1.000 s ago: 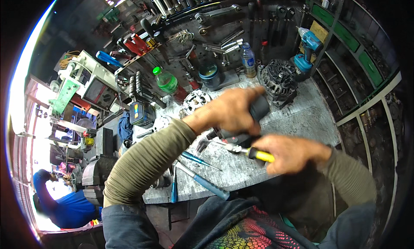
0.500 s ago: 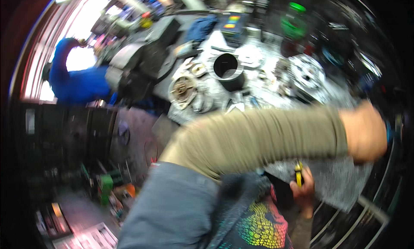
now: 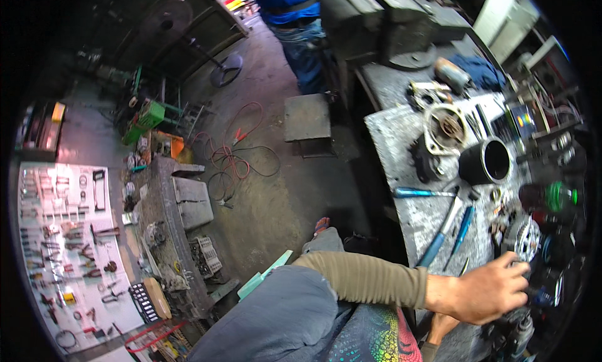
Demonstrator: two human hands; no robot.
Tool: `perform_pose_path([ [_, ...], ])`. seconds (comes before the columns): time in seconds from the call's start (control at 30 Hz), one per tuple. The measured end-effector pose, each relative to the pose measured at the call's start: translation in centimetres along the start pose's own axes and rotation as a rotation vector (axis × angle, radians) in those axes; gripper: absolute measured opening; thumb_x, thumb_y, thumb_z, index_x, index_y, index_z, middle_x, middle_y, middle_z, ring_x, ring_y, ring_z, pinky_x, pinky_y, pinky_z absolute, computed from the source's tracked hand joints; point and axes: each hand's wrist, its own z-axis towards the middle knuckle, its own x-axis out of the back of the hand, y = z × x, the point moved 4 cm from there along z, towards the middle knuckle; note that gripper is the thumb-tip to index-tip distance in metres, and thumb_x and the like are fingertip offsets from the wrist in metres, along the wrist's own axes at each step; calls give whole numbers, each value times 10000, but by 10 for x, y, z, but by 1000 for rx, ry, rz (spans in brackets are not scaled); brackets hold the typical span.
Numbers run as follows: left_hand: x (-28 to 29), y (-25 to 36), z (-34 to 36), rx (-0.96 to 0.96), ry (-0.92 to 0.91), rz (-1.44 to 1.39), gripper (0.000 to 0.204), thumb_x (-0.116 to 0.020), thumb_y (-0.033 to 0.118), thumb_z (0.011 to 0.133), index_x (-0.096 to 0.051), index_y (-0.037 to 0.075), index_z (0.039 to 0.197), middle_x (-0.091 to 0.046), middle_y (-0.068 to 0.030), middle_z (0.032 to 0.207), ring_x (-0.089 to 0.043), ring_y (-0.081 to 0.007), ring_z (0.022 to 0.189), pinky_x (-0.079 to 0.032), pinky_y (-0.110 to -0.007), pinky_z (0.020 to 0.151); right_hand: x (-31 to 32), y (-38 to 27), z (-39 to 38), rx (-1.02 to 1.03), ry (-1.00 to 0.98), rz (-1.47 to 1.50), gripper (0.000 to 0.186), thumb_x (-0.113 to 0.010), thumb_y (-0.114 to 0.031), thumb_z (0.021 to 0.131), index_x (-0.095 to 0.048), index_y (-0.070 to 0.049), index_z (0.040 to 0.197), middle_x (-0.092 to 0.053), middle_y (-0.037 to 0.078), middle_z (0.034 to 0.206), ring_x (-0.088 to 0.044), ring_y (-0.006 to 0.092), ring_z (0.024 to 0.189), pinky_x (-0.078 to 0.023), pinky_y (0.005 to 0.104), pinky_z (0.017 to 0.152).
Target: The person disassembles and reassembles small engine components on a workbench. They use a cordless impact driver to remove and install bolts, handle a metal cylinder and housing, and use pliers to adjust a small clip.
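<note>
Masking right hand (image 3: 443,325), fingers unseen: left hand (image 3: 486,291) | fingers curled, grip unclear | nearby: metal housing (image 3: 522,238), screwdriver (image 3: 466,222)

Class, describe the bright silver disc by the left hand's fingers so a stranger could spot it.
Start at the workbench on the picture's right and find the left hand over it. Between that hand and the green-capped bottle is the silver disc. Unlike the dark hollow cylinder nearby, it is bright, with dark gaps in its face.
</note>
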Motion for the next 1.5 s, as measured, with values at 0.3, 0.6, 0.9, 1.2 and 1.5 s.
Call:
perform_pose_path([
  [0.3, 220, -66, -168, 631, -181, -38, 370, -747, 191, 869, -670, 60, 1206, -662, -135, 1109, -609, -338, 1125, -462, -463, 1029, 2, -113, 50, -182, 240, -252, 321, -623, -146, 1007, -626, 56, 1256, -600, 249, 1207, -580, 436, 1151, -458, 497, 1000],
  [0.6, 510, -114, -305, 902, -319, 201, 348, -657, 269, 961, -684, 79, 1251, -706, -173, 1128, -646, -393, 1117, -500, -492, 1009, -173, -456, 120, 114, -93, 272, 200, -649, -80, 941, -680, 14, 1115, -654, 199, 1045, -617, 375, 1016, -487, 440, 942],
  [0.9, 793, -151, -502, 1424, 722, 443, 382, -710, 334, 957, -731, 48, 1209, -743, -163, 1208, -712, -311, 1145, -542, -399, 984, -437, -676, 219, 396, -845, 457, 209, -709, -177, 904, -710, -19, 1041, -737, 163, 906, -697, 303, 803, -550, 414, 709],
  [1.2, 840, -167, -790, 2285, 991, 395, 338, -746, 166, 960, -703, -6, 1248, -757, -114, 1126, -702, -197, 1020, -552, -339, 923, -971, -847, 375, 523, -887, 433, 236, -669, -209, 871, -610, 18, 844, -647, 275, 837, -632, 451, 768, -485, 522, 661],
  [1.5, 863, -362, -796, 2423, 1137, -482, 389, -679, 217, 1018, -639, 20, 1350, -738, -72, 1123, -683, -156, 1034, -542, -294, 913, -1319, -815, 501, 239, -779, -56, 567, -762, -168, 866, -481, -70, 1349, -522, 273, 1291, -628, 510, 1108, -540, 542, 944],
])
